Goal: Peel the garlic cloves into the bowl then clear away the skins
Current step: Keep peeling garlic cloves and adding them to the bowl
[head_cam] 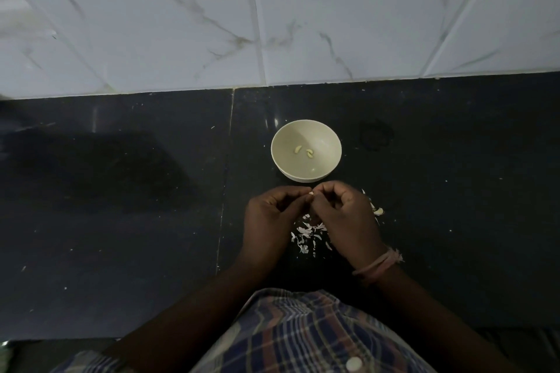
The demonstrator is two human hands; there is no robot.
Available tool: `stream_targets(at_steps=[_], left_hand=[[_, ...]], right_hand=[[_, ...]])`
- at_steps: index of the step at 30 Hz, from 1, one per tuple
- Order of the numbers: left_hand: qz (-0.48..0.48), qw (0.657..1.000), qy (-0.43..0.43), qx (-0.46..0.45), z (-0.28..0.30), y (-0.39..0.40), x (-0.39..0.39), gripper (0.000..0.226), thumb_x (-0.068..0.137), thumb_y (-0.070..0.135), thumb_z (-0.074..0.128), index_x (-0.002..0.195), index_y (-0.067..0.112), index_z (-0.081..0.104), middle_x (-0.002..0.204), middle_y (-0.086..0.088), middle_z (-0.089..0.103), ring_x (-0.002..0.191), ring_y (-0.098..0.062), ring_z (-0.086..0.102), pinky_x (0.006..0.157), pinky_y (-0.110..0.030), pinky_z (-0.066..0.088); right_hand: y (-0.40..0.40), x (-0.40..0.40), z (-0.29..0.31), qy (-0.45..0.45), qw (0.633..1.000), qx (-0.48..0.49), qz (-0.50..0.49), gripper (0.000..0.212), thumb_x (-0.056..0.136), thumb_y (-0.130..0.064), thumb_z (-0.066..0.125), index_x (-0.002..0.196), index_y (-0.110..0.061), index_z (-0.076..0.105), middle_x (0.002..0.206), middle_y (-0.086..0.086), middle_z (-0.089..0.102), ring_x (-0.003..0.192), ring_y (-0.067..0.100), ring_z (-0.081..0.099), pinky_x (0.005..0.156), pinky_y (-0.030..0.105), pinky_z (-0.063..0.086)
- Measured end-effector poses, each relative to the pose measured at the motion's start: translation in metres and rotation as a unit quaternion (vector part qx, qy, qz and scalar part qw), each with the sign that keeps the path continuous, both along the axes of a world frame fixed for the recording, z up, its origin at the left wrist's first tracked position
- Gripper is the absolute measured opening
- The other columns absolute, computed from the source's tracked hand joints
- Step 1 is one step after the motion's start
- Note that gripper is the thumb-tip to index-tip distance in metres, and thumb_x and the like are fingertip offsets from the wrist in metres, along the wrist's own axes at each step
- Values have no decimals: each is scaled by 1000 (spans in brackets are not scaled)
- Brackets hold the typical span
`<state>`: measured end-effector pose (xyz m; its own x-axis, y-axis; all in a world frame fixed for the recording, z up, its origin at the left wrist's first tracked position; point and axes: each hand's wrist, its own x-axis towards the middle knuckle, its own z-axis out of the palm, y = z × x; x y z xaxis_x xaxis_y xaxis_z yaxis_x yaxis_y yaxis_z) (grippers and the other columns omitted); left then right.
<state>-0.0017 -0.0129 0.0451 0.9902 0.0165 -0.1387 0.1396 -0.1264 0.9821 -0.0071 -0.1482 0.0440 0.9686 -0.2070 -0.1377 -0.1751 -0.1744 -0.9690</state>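
Garlic clove (311,194) pinched between left hand (270,215) and right hand (345,215), just before the bowl (330,166).

Pale round bowl (306,151) sits upright holding three peeled garlic cloves (304,151); white skins (307,233) lie scattered just nearside of it.

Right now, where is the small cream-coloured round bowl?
In the head view, the small cream-coloured round bowl stands on the dark stone counter, centre frame, just beyond the left hand and right hand, below the white marbled wall tiles.
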Motion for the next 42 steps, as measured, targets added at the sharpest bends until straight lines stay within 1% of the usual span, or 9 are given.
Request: stream_targets(at_steps=[5, 11, 15, 20, 25, 30, 34, 38, 42], left_hand=[[6, 1000, 15, -2, 0, 2, 1, 11, 88, 12, 78, 97, 16, 82, 87, 4, 80, 84, -13, 76, 77, -25, 59], [-22, 1000, -3, 4, 3, 5, 0, 14, 88, 7, 77, 98, 14, 82, 88, 6, 80, 85, -10, 76, 75, -19, 55], [-33, 999, -17, 19, 4, 6, 2, 15, 87, 5, 76, 96, 15, 82, 87, 8, 79, 84, -9, 76, 76, -19, 55], [-49, 998, -19, 26, 5, 8, 3, 16, 88, 4, 74, 94, 16, 83, 86, 8, 79, 84, -11, 76, 77, -22, 58], [-70, 997, -18, 21, 5, 11, 2, 14, 89, 4, 73, 95, 13, 82, 86, 7, 79, 83, -10, 76, 76, -19, 56], [-76, 996, 6, -40, 5, 12, 4, 11, 91, 3, 72, 96, 9, 80, 87, -2, 79, 82, -15, 75, 77, -26, 58], [-46, 991, 40, -118, -1, 5, -2, 13, 92, 0, 69, 103, 4, 76, 93, -9, 79, 85, -16, 73, 78, -26, 58], [-29, 988, 51, -144, -6, 1, -8, 17, 89, -2, 71, 104, 6, 77, 97, -9, 79, 89, -17, 74, 82, -27, 58], [3, 982, 64, -175, -11, -2, -11, 16, 87, -1, 74, 100, 8, 77, 96, -11, 79, 90, -20, 74, 84, -33, 59]], right_hand=[[1, -1, 1, 6, 1000, 13, 4, 11, 90, -7, 67, 85, -16, 71, 67, -3, 70, 63, 12, 67, 60, 21, 51], [-1, 0, 0, -11, 1000, -23, 12, 11, 86, -8, 71, 80, -17, 71, 68, 0, 71, 64, 16, 68, 62, 31, 56], [-2, 1, 4, -10, 999, -37, 21, 10, 85, -9, 72, 79, -17, 73, 68, 2, 71, 60, 23, 69, 59, 34, 56], [-1, 0, 8, -3, 1000, -8, 14, 12, 84, -3, 70, 74, -8, 73, 61, 7, 68, 52, 31, 68, 51, 33, 52], [0, -1, 7, 19, 999, -10, 29, 17, 84, -4, 70, 67, -4, 66, 54, 3, 60, 44, 23, 63, 48, 26, 43], [-3, 0, 15, 36, 997, 59, 31, 10, 86, -5, 71, 78, 1, 69, 53, 1, 60, 42, 20, 57, 44, 25, 44], [0, 0, 9, 73, 992, 103, 2, 14, 91, -5, 62, 78, -2, 67, 62, 15, 57, 43, 16, 41, 40, 22, 31], [3, -5, 8, 110, 980, 163, -8, 21, 94, -7, 59, 75, -10, 67, 51, -4, 49, 42, 5, 38, 39, 20, 28], [3, -8, 8, 136, 972, 193, -6, 22, 95, -7, 58, 75, -9, 67, 51, -3, 37, 43, 6, 31, 38, 20, 25]])
